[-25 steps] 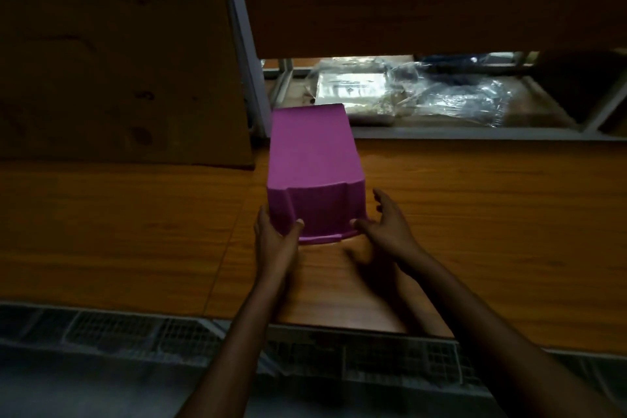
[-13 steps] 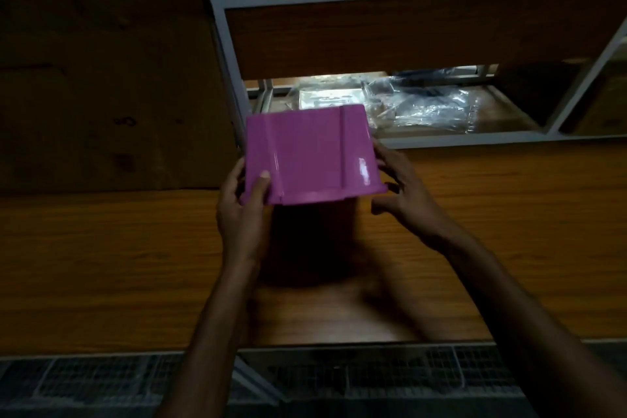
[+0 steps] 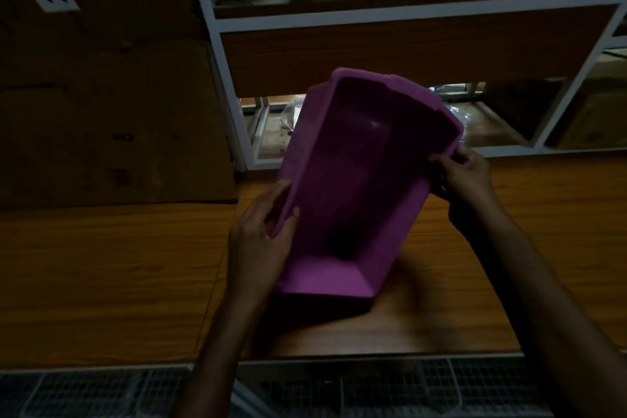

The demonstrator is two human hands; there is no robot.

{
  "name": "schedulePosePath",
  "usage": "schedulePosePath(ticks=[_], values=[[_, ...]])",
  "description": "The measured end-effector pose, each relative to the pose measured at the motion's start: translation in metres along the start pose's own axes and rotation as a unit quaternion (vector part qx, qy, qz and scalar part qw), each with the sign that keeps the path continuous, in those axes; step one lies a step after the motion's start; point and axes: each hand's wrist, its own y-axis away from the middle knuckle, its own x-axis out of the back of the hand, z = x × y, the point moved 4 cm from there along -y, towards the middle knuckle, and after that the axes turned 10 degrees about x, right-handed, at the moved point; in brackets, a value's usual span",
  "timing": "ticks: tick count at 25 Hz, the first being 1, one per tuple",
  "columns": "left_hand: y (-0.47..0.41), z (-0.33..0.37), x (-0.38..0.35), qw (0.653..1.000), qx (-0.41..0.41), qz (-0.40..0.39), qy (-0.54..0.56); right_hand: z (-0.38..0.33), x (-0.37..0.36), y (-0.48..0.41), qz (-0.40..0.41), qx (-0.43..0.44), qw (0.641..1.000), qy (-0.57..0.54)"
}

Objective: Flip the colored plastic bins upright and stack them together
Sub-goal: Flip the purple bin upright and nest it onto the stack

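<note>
A purple plastic bin [image 3: 353, 187] is held in the air over the wooden table [image 3: 108, 282], tilted so its open mouth faces me and its dark inside shows. My left hand [image 3: 261, 241] grips the bin's left rim, thumb over the edge. My right hand [image 3: 464, 176] clasps the right rim near the far corner. The bin's near end hangs just above the table. No other colored bin is in view.
A large cardboard box [image 3: 101, 95] with a white number label stands at the back left. A white-framed shelf unit [image 3: 407, 20] behind the table holds clear plastic bags [image 3: 458, 112]. A wire grid [image 3: 373, 387] runs along the table's near edge.
The bin stood upside down on the table, was lifted by both hands, and has been turned over so its opening now faces me.
</note>
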Motion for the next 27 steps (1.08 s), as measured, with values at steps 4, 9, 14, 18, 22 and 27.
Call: schedulePosePath(ticks=[4,9,14,18,22,27], values=[[-0.001,0.007,-0.01,0.997,0.017,0.078,-0.009,0.007,-0.002,0.008,-0.04,-0.008,0.996,-0.08],[-0.019,-0.05,-0.023,0.957,0.199,0.052,0.202,0.006,-0.019,0.067,-0.181,0.145,0.968,0.09],[-0.004,-0.095,-0.043,0.875,0.327,-0.028,0.356,0.006,-0.045,0.099,-0.186,0.219,0.929,0.232],[-0.004,-0.086,-0.036,0.887,0.328,-0.029,0.322,-0.013,-0.044,0.08,-0.155,0.176,0.945,0.23],[-0.027,-0.045,-0.014,0.89,0.356,-0.138,0.251,-0.012,-0.021,0.036,-0.117,-0.056,0.99,0.063],[-0.038,-0.006,-0.013,0.867,0.396,-0.159,0.258,0.001,0.011,0.021,-0.142,-0.252,0.957,-0.019]])
